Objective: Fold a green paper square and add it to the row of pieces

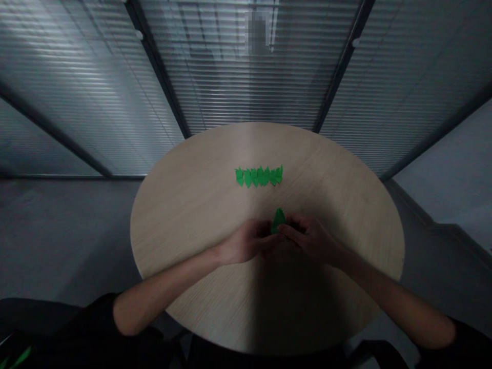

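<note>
Between my two hands is a piece of folded green paper [279, 219], its pointed tip facing away from me. My left hand [249, 241] pinches its lower left side, thumb stretched along the bottom. From the other side my right hand [312, 238] grips it, with a finger or thumb across its lower right front. Some fingertips are hidden behind the paper and in shadow. Beyond the hands, a row of several small folded green paper pieces [260, 177] lies side by side on the table, each with pointed ends.
The round wooden table [184, 205] stands close to a glass partition with blinds [249, 87]. At the bottom left, a bit of green [23, 356] shows against something dark. Dark chair parts [372, 353] are near the table's front edge. Shadow covers the table's front right.
</note>
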A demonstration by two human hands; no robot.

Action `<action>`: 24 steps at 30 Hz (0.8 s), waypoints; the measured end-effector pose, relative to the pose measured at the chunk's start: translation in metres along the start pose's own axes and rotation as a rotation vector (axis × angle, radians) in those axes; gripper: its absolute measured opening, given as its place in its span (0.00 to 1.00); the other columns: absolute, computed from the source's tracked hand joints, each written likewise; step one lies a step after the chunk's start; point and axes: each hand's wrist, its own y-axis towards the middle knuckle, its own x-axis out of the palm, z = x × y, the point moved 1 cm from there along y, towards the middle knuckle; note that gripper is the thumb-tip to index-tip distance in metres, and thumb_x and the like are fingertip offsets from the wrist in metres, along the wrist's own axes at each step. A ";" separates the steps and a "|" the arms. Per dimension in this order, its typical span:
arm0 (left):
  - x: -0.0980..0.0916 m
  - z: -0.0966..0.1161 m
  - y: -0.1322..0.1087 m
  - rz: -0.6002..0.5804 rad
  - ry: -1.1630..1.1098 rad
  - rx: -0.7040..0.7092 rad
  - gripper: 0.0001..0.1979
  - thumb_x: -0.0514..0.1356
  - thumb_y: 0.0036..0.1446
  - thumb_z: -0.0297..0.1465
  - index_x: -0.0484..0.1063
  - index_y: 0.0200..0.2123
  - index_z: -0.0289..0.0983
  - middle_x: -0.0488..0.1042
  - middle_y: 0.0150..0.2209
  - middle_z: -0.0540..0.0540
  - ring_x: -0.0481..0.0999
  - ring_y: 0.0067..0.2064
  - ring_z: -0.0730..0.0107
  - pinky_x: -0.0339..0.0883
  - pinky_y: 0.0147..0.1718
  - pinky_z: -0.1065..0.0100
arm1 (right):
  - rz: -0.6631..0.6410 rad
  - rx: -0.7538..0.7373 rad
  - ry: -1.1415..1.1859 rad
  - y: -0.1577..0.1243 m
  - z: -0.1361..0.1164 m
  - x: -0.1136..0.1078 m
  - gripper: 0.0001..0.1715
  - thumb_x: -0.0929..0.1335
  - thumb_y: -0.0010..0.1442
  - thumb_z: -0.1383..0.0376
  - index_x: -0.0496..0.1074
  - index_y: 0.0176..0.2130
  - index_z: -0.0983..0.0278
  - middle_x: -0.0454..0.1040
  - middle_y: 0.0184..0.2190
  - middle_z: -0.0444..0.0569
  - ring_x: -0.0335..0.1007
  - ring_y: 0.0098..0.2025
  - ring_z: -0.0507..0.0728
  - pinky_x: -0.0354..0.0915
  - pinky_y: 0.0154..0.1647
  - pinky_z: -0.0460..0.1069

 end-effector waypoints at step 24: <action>0.002 0.005 -0.004 0.064 0.139 0.031 0.21 0.62 0.64 0.47 0.73 0.43 0.32 0.74 0.34 0.46 0.71 0.29 0.73 0.67 0.25 0.72 | 0.016 0.030 -0.084 -0.002 0.000 0.000 0.22 0.68 0.66 0.51 0.70 0.30 0.64 0.67 0.20 0.42 0.60 0.21 0.48 0.55 0.21 0.45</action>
